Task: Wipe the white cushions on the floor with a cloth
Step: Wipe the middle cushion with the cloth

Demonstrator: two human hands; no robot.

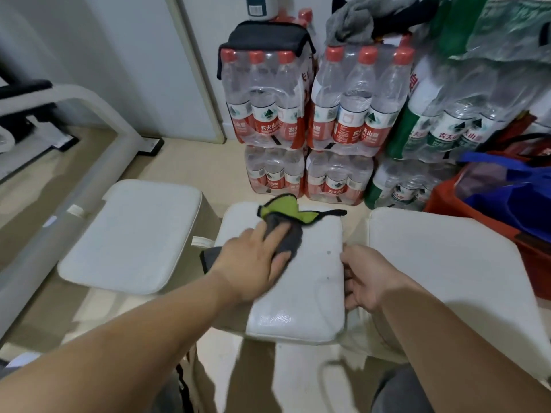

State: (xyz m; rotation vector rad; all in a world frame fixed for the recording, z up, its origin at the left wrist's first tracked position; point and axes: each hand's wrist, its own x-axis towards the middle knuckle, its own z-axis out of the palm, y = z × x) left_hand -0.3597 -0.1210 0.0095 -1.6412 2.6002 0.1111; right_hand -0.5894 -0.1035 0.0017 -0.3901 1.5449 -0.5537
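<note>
Through the camera on my head, I looked down at white cushions lying side by side on the floor [185, 162]. The middle cushion [301, 293] was right in front of me, and that was the one I was cleaning. My left hand [250, 263] lay flat on the cloth [293, 236], with my fingers spread out and pushing down, not curled round it. I think I held it flat so the cloth would rub hard on the cushion top. The cloth was gray, and its far end had flipped over to show a green side. It sat on the far left part of the middle cushion. My right hand [366, 278] held the right edge of that cushion, thumb on top and fingers curled down the side. I think that was to stop the cushion from sliding while I wiped. Near the front edge there was a shiny patch that looked wet, and I saw a few small dark dots near my right hand, so I think that part was not done yet. The left cushion [131, 234] and the right cushion [447, 263] had no hand on them. Packs of water bottles [357, 99] were stacked by the wall behind, and a red bag [533, 263] sat just past the right cushion.
</note>
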